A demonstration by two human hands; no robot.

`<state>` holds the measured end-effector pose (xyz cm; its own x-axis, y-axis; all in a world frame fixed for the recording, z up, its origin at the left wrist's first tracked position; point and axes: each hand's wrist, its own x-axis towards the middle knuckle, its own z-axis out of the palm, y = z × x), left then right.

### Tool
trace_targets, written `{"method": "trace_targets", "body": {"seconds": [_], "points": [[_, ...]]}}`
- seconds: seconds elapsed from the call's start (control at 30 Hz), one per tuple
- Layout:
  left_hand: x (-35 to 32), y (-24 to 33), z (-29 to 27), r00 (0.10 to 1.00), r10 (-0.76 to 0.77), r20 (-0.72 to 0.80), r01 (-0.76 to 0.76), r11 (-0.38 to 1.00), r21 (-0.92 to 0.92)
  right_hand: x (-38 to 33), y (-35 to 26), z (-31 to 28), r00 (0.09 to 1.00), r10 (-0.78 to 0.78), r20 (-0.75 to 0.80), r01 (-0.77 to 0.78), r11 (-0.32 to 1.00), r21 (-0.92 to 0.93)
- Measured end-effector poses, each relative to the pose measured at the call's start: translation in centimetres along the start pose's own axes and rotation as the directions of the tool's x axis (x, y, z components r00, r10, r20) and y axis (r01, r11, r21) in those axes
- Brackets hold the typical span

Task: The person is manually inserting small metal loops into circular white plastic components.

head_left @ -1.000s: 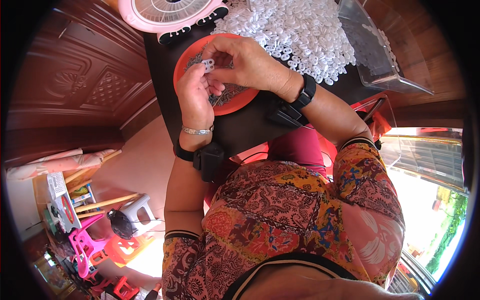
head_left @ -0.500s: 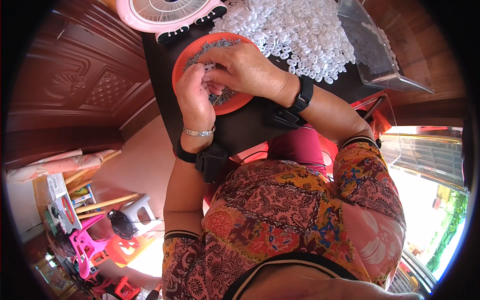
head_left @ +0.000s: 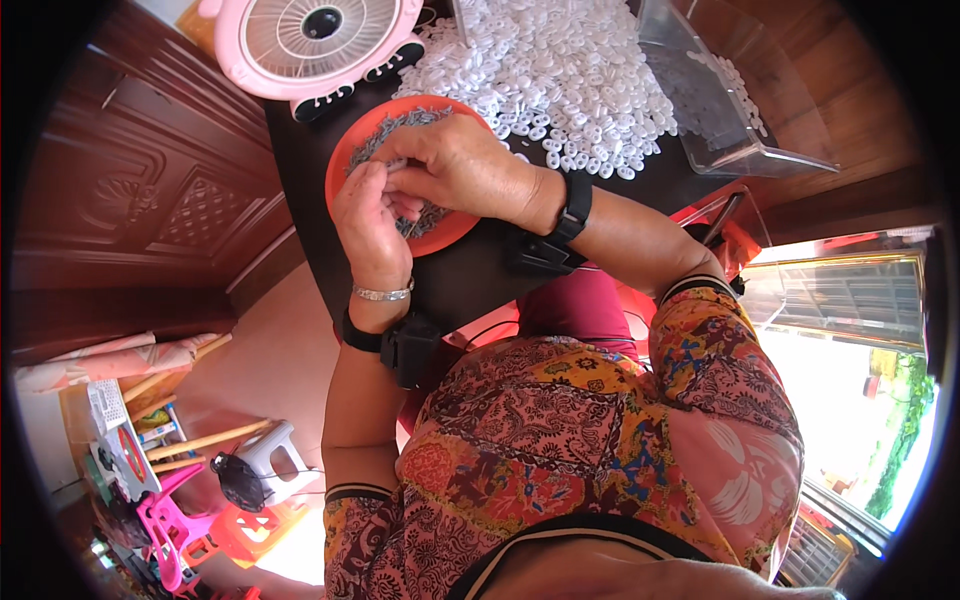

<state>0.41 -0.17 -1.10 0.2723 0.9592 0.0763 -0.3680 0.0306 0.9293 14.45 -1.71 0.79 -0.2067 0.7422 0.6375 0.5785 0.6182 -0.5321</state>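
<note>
Both hands meet over an orange-red bowl (head_left: 338,150) that holds many small grey, screw-like pieces (head_left: 408,120). My left hand (head_left: 372,225) is closed, with its thumb and fingers pinched at the bowl's left side. From the right, my right hand (head_left: 465,165) bends over the bowl, its thumb and forefinger pinched against the left fingertips. A sliver of something pale shows between the fingertips, mostly hidden by the fingers. Beyond the bowl lies a big heap of small white oval plastic pieces with two holes each (head_left: 570,80).
A pink fan (head_left: 322,50) stands at the back left of the dark table (head_left: 470,275). On the right is a clear plastic bin (head_left: 720,120) with some white pieces. A brown carved wood panel (head_left: 170,150) rises at left. Stools (head_left: 275,460) stand on the floor, lower left.
The view has shifted, so the bowl, heap and fan sit further left and slightly lower. The white holed piece seen between my fingers earlier is now mostly hidden. Both hands stay pinched together.
</note>
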Motion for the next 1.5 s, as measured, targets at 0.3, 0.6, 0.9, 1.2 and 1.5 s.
{"method": "trace_targets", "body": {"seconds": [0.3, 0.6, 0.9, 1.2, 1.5], "points": [[0.1, 0.6, 0.0, 0.997, -0.013, 0.080, 0.011, 0.999, 0.031, 2.2, -0.2, -16.1, 0.593, -0.219, -0.775, -0.235, 0.874, -0.426], [0.1, 0.9, -0.6, 0.994, -0.026, 0.102, 0.021, 0.999, 0.045, 0.0, 3.8, -13.8, 0.935, 0.183, -0.304, -0.339, 0.714, -0.612], [0.2, 1.0, -0.4, 0.991, -0.059, 0.118, 0.052, 0.997, 0.065, -3.8, 6.5, -10.7, 0.838, 0.537, 0.091, -0.294, 0.587, -0.755], [0.2, 1.0, -0.3, 0.993, -0.048, 0.108, 0.044, 0.998, 0.043, -3.8, 8.1, -8.9, 0.871, 0.476, 0.118, -0.177, 0.530, -0.829], [0.2, 1.0, -0.3, 0.992, -0.062, 0.107, 0.057, 0.997, 0.051, -3.6, 7.5, -9.2, 0.857, 0.497, 0.136, -0.237, 0.614, -0.753]]}}
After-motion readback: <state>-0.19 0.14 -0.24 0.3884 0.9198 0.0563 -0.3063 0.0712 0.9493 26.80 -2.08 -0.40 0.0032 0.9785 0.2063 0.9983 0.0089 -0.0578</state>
